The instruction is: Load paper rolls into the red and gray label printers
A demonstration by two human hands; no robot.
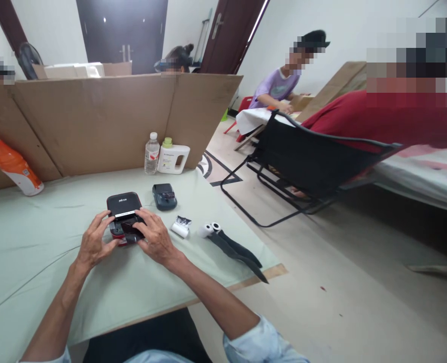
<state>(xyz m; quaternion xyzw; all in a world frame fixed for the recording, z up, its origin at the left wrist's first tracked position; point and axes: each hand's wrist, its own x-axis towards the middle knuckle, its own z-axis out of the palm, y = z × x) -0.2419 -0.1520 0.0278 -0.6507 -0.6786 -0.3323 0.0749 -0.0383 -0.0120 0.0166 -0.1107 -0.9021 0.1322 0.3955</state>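
A small black and red portable printer [124,202] lies on the pale green cloth in front of me. It looks like a receipt printer, with a pale strip across its middle. My left hand [93,241] grips its left side, thumb at the near corner and fingers along the edge. Over the right side, my right hand [155,236] has its fingers curled, holding the printer and touching the dark part nearest me. Just beyond that hand sits a second dark portable printer [165,196]. A small white paper roll [180,228] with a torn wrapper lies to the right.
Two paper rolls [207,231] trail long black strips [242,252] toward the table's right edge. A clear bottle [152,155], a white jug [173,159] and an orange bottle [13,164] stand before a cardboard screen [113,121]. A folding chair [302,156] and other people are at right.
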